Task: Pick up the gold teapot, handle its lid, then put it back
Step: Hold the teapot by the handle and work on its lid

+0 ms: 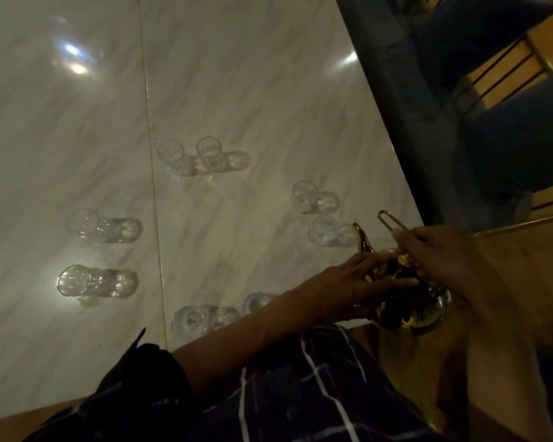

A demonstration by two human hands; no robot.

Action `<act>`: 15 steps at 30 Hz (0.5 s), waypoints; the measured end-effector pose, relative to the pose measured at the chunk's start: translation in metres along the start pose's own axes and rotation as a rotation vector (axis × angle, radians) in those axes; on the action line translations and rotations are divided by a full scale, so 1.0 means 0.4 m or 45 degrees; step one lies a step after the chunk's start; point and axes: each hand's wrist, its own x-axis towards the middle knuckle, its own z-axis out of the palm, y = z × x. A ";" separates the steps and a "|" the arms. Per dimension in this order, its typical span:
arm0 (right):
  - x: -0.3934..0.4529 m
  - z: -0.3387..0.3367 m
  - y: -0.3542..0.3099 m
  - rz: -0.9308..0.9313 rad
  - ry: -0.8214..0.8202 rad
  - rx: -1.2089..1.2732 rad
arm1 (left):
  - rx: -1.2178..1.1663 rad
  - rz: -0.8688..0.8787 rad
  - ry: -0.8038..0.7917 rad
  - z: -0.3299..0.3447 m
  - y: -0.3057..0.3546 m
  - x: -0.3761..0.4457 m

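Observation:
The gold teapot [406, 301] is at the near right corner of the white marble table [237, 90], shiny and round, its curved spout [363, 239] pointing away from me. My right hand [454, 260] grips its thin wire handle [393, 221] from above. My left hand [348, 282] lies flat across the top of the pot, fingers over the lid, which is mostly hidden beneath them. Whether the pot rests on the table or hangs just above it, I cannot tell.
Several clear drinking glasses stand on the table: a pair [189, 156] in the middle, two [320, 215] just beyond the spout, two [87, 250] at left, two [211, 315] under my left forearm. A blue chair [428, 90] stands along the table's right edge.

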 end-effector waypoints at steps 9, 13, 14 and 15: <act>0.016 0.017 0.020 0.021 -0.026 0.033 | -0.053 -0.017 -0.016 0.004 -0.010 -0.009; 0.023 0.028 0.025 0.034 -0.034 0.038 | -0.053 -0.025 -0.031 0.011 -0.022 -0.012; 0.026 0.032 0.028 0.038 -0.039 0.061 | -0.055 -0.028 -0.037 0.013 -0.027 -0.013; 0.029 0.036 0.032 0.039 -0.042 0.069 | -0.059 -0.028 -0.040 0.016 -0.032 -0.014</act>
